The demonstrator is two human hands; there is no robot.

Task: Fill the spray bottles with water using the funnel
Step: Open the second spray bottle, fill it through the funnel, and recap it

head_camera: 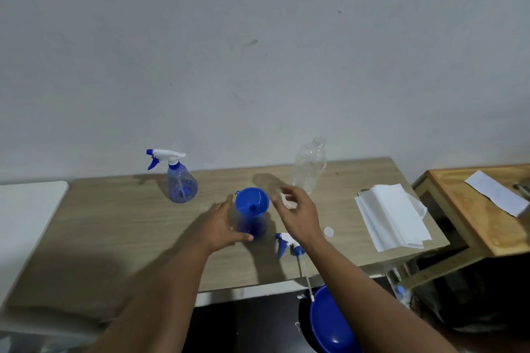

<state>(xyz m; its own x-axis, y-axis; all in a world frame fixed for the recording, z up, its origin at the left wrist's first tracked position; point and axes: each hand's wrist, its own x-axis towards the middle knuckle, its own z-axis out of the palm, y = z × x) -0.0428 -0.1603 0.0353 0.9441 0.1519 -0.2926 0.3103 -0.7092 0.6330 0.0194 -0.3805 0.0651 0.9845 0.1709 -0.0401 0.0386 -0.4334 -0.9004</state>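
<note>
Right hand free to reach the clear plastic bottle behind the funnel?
Probably yes: the right hand hovers open just in front of the clear bottle, nothing between them; the funnel sits off to its left.

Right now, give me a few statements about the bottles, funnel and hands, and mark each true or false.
1. The blue funnel sits in the neck of the near spray bottle. True.
2. The far spray bottle has no trigger head. False: its trigger head is fitted.
3. A loose trigger head lies on the table. True.
4. The clear plastic bottle is capped. False: its mouth is open.
5. The left hand grips the funnel. False: it is beside the near spray bottle.
</note>
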